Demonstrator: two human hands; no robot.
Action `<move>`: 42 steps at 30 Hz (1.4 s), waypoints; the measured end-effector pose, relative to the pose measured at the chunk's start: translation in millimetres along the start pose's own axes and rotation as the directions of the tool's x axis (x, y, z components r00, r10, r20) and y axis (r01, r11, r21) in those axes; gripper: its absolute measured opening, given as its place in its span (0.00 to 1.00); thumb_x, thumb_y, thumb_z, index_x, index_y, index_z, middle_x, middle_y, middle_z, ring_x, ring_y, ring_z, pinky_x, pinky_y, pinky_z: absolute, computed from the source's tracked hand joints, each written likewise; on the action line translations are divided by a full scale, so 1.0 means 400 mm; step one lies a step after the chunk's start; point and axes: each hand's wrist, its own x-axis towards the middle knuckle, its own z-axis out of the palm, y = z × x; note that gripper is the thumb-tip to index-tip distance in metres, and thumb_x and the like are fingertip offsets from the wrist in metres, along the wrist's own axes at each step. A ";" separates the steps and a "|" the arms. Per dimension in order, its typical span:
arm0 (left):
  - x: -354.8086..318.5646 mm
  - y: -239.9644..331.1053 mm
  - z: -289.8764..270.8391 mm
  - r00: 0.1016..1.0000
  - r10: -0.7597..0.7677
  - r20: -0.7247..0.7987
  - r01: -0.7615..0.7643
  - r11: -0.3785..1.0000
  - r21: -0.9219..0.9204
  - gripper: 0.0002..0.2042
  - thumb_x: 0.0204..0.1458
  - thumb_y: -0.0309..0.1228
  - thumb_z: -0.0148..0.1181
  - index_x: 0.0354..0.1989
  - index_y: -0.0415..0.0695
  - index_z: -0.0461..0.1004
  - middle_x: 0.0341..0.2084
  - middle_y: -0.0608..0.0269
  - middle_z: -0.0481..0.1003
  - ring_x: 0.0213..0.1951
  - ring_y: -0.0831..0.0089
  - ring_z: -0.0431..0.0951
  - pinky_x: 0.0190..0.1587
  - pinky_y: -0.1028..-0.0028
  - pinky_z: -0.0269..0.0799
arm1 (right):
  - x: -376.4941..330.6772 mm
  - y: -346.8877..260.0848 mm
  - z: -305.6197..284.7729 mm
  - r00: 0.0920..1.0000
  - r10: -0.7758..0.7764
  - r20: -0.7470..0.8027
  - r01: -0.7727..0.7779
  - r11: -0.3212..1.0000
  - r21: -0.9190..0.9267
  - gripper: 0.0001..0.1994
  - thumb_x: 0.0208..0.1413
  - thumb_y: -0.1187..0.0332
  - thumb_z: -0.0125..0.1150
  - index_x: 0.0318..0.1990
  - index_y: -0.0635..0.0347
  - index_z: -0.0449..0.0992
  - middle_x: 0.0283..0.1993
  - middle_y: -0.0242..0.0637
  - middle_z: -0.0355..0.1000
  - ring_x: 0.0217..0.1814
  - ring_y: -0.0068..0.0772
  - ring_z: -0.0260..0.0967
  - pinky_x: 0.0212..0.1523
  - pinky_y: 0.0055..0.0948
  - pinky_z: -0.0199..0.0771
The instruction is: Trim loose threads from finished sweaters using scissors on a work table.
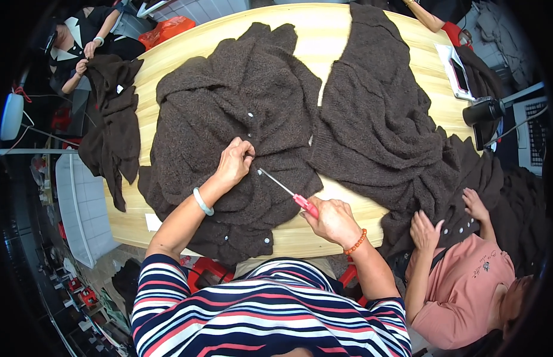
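A dark brown knit cardigan (199,131) lies bunched on the table in front of me, with small shiny buttons along its opening. My left hand (235,160) is closed, pinching a fold of the knit near the middle. My right hand (334,221) is closed round the pink-red handle of a screwdriver-like tool (304,204). The tool's thin metal shaft points up and left, and its tip is by a shiny button (260,171), just below my left fingers. Whether tip and button touch, I cannot tell. Another button (250,115) shows above my left hand.
More brown knitwear (372,113) covers the table's right side. A co-worker in pink (461,285) rests both hands on knitwear at the lower right. Another person (86,47) handles a garment at the far left. A phone (460,76) and a black cylinder (483,111) sit at the right edge.
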 end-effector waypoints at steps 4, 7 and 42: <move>-0.023 -0.009 0.001 0.999 -0.021 0.041 0.024 0.996 -0.081 0.07 0.42 0.17 0.61 0.31 0.39 0.73 0.25 0.57 0.67 0.25 0.63 0.70 0.30 0.66 0.67 | -0.006 -0.018 0.003 0.999 -0.035 0.015 0.035 0.999 -0.022 0.10 0.57 0.61 0.58 0.36 0.57 0.73 0.23 0.49 0.74 0.29 0.53 0.76 0.34 0.49 0.74; -0.042 -0.003 -0.007 0.997 -0.051 0.065 0.059 0.989 -0.135 0.09 0.41 0.18 0.64 0.33 0.39 0.74 0.27 0.58 0.68 0.26 0.66 0.70 0.31 0.69 0.68 | -0.008 -0.020 0.007 1.000 -0.027 -0.005 0.027 1.000 -0.005 0.09 0.56 0.62 0.58 0.36 0.57 0.73 0.23 0.49 0.74 0.29 0.53 0.75 0.34 0.49 0.74; -0.218 0.017 -0.091 0.985 -0.013 -0.174 -0.023 0.979 -0.202 0.11 0.39 0.17 0.67 0.33 0.37 0.75 0.29 0.56 0.73 0.32 0.62 0.76 0.36 0.71 0.72 | -0.060 -0.084 0.057 0.992 -0.107 -0.065 0.104 0.993 -0.050 0.11 0.55 0.62 0.58 0.36 0.61 0.73 0.22 0.49 0.73 0.29 0.53 0.75 0.32 0.48 0.74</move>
